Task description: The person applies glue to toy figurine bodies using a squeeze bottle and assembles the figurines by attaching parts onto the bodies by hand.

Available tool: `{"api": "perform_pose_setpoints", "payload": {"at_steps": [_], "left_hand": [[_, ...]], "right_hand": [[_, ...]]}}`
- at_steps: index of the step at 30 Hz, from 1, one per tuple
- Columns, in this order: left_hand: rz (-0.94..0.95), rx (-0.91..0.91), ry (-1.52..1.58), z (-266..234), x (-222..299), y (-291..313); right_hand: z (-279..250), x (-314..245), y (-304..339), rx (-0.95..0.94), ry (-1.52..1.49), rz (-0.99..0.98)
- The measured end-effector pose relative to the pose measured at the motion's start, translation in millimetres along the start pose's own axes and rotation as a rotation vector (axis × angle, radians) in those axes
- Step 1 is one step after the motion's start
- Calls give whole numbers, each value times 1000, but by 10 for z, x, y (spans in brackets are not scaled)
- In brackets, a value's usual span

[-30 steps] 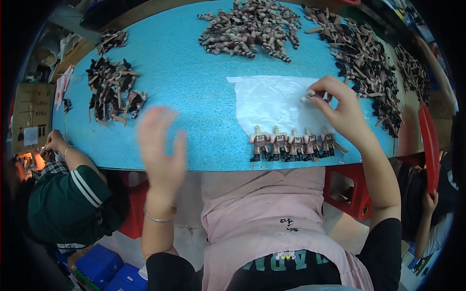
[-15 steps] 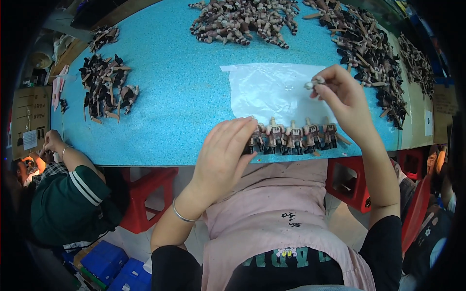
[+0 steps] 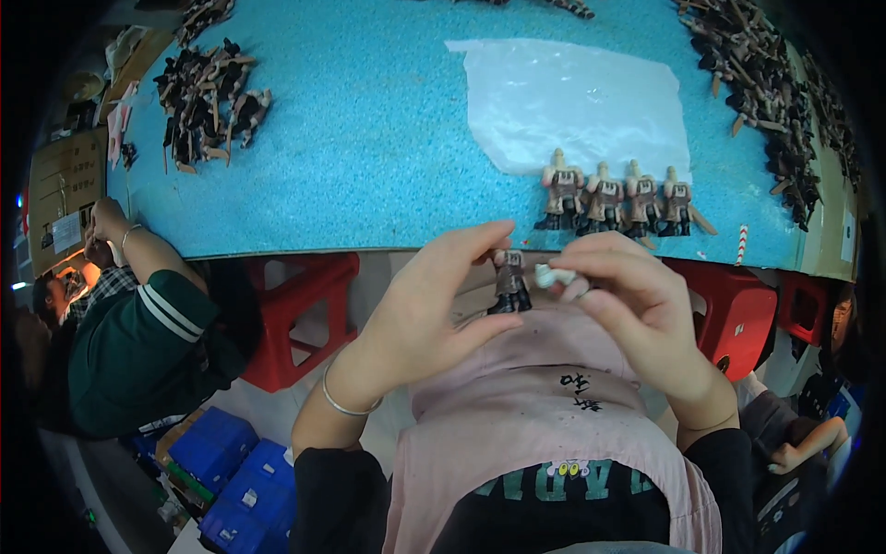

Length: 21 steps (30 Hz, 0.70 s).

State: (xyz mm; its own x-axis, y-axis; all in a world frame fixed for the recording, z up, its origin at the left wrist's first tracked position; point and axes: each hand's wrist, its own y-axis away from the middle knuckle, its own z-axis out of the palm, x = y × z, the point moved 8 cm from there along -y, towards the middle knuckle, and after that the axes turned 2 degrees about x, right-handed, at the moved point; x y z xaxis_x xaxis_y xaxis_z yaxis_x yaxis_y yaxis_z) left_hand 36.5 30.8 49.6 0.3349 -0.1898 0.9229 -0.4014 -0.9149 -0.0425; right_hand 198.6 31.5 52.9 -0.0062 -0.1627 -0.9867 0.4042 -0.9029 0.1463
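My left hand (image 3: pixel 420 305) is closed around a small toy figure (image 3: pixel 509 279) with a brown body and black legs, held just off the table's front edge. Facing it, my right hand (image 3: pixel 641 309) pinches a small pale piece, shaped like a toy arm (image 3: pixel 563 279), with its whitish end toward the figure. A narrow gap seems to separate the two parts. Several similar figures stand or lie in a row (image 3: pixel 604 198) near the table edge, above my right hand. Behind them a white plastic sheet (image 3: pixel 572 102) lies flat on the blue table (image 3: pixel 360 166).
Heaps of brown and black figures lie at the left (image 3: pixel 208 102) and along the right side (image 3: pixel 748 83). A red-and-white striped stick (image 3: pixel 742 245) rests by the right edge. Red stools (image 3: pixel 295 323) stand below the table. Another person's arm (image 3: pixel 152 263) is at the left.
My left hand has taken the leftmost figure from the row and drawn it toward me. My right hand has come down from over the sheet, bringing the pale piece beside it.
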Motion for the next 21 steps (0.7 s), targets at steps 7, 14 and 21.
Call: {"api": "perform_pose_setpoints", "payload": {"at_steps": [7,14,21], "left_hand": [[60,-15,-63,69,46,-26],[68,-12,-76,82,59,-15],[95,-19,-76,38,22,-33]], "right_hand": [[241,35,-1,-11,317,-149],[222,44,-11,21,383,-164],[173,90,-23,77,328,-165]]}}
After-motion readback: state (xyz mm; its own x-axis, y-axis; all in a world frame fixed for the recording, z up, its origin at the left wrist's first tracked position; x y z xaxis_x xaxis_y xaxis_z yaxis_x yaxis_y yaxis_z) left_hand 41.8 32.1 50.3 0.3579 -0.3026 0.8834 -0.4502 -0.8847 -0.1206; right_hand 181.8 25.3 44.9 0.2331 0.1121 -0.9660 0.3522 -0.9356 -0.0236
